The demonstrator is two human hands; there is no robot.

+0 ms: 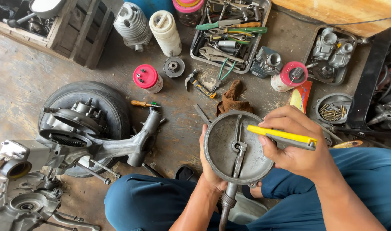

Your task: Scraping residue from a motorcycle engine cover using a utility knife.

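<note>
My left hand (209,169) grips a round grey metal cover plate (221,143) from underneath, its hollow face up. A lever arm (238,160) runs across the plate's middle and ends in a shaft with a spring (227,201) sticking out toward me. My right hand (296,143) is closed on a yellow-handled tool (285,137), whose tip lies over the plate's right rim. Both hands are above my knees in blue trousers.
A small wheel with an engine swing arm (97,128) lies on the concrete floor at left. A tray of hand tools (229,34) stands at the back, with a brown rag (233,100), red-capped jars (147,78), carburettor parts (332,47) and a dish of screws (332,111).
</note>
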